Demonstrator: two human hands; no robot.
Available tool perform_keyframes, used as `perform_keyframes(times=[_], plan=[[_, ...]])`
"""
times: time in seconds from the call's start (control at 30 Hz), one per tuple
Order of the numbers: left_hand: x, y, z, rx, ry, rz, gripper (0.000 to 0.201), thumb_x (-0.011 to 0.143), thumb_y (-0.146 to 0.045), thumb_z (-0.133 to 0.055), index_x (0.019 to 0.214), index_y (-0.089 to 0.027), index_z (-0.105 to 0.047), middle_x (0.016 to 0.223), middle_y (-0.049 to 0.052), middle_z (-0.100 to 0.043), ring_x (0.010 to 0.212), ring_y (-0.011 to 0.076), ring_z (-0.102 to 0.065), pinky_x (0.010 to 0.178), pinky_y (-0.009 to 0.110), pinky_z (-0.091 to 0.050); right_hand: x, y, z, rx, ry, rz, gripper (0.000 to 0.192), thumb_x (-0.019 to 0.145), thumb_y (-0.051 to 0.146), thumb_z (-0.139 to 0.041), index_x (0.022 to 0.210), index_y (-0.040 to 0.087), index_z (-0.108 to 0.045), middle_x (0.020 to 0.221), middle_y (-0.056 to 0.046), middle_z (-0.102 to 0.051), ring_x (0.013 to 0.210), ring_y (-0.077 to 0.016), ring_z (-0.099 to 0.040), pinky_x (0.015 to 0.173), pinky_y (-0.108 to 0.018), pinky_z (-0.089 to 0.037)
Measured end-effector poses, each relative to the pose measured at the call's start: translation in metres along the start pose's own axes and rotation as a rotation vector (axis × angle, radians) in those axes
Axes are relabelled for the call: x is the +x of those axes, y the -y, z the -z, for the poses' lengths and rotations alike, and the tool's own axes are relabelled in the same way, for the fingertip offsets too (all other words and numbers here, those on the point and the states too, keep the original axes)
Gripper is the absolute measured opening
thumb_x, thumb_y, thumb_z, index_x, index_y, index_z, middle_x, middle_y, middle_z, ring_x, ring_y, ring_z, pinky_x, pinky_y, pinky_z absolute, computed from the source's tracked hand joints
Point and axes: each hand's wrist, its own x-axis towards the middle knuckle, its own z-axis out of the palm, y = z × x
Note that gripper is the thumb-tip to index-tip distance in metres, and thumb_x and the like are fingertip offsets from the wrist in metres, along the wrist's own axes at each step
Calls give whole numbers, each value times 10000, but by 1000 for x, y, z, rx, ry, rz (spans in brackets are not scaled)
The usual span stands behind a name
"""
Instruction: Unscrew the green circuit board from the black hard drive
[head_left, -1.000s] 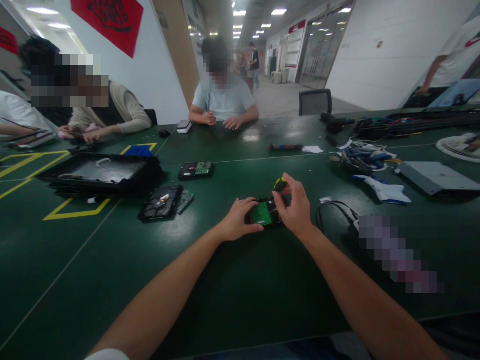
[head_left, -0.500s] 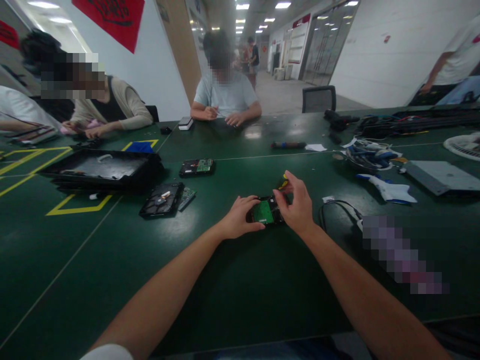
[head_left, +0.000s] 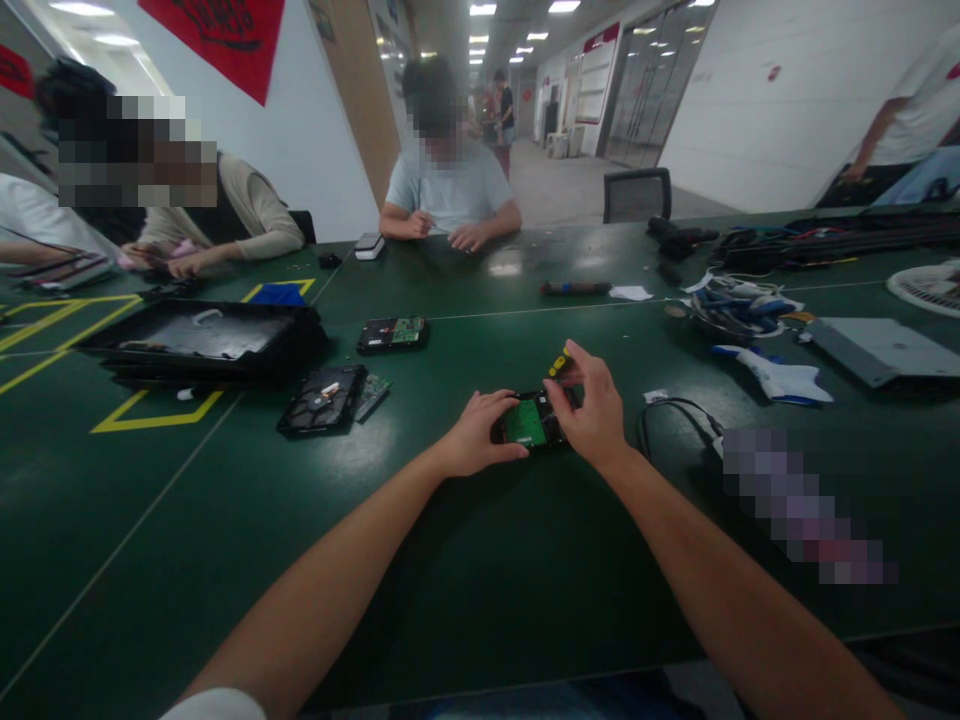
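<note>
A hard drive (head_left: pixel 525 424) with a green circuit board lies on the table in front of me. My left hand (head_left: pixel 480 432) grips its left end, fingers along the far edge and thumb at the near edge. Over the right end is my right hand (head_left: pixel 589 402), its fingers closed on a small screwdriver (head_left: pixel 559 362) with a yellow-and-black handle. The screwdriver's tip is hidden behind the fingers. Left of my hands rest an opened black drive casing (head_left: pixel 322 400) and a loose circuit board (head_left: pixel 372 397). Another hard drive (head_left: pixel 392 334) lies farther back.
A black tray (head_left: pixel 202 335) stands at left. On the right are a cable (head_left: pixel 679 404), a white-and-blue glove (head_left: pixel 776 378), a grey metal box (head_left: pixel 889 352) and bundled wires (head_left: pixel 739 305). A dark cylindrical tool (head_left: pixel 576 288) lies farther back. Another person (head_left: pixel 450 190) sits across the table.
The screwdriver's yellow handle has tilted a little to the left and shows more beyond my right fingers. My left hand still holds the hard drive in the same place.
</note>
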Motion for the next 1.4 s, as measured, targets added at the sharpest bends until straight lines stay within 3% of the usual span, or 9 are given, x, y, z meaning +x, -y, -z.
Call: perform_keyframes(times=[0.37,0.53,0.77,1.0,1.23,1.4], plan=[[-1,-3,2,-1,3,-2,840,796,-634,-759,1492,-251,-486,1611,149,-429,1509,383,-377,1274,655,-133,-2,-3,-3,57,34,-16,610,1007,327,-571,1571,313,-338,1413,-115,-606,1029,-250,-713,932,-490,-639],[0,-1,1,-2,2,-9,846,799,-639,-754,1499,-250,-480,1608,146,-432,1513,382,-371,1275,652,-134,-2,-2,-2,40,20,-7,623,977,336,-627,1547,321,-377,1345,-106,-624,942,-234,-705,878,-481,-653],[-1,0,1,-5,5,-13,857,805,-657,-740,1505,-240,-474,1617,146,-419,1513,379,-369,1282,638,-137,0,0,0,38,5,-10,607,1008,292,-561,1576,297,-345,1399,-117,-615,1022,-247,-714,958,-488,-626],[-1,0,1,-10,2,-17,857,801,-648,-748,1506,-249,-471,1611,141,-426,1511,386,-368,1277,648,-139,0,0,-1,25,-8,26,605,978,304,-618,1539,318,-393,1290,-104,-626,1005,-251,-688,888,-491,-642],[-1,0,1,-3,7,-14,857,810,-666,-733,1506,-240,-469,1619,142,-415,1507,374,-374,1280,641,-135,-2,-2,-4,18,-22,8,637,994,277,-582,1575,293,-323,1422,-131,-574,1075,-258,-685,945,-492,-624],[-1,2,-1,7,-1,-18,871,800,-659,-747,1509,-238,-467,1619,148,-414,1506,378,-376,1276,643,-140,-1,-2,-2,7,-37,22,639,961,298,-645,1546,299,-386,1276,-111,-601,1025,-251,-676,873,-469,-644]])
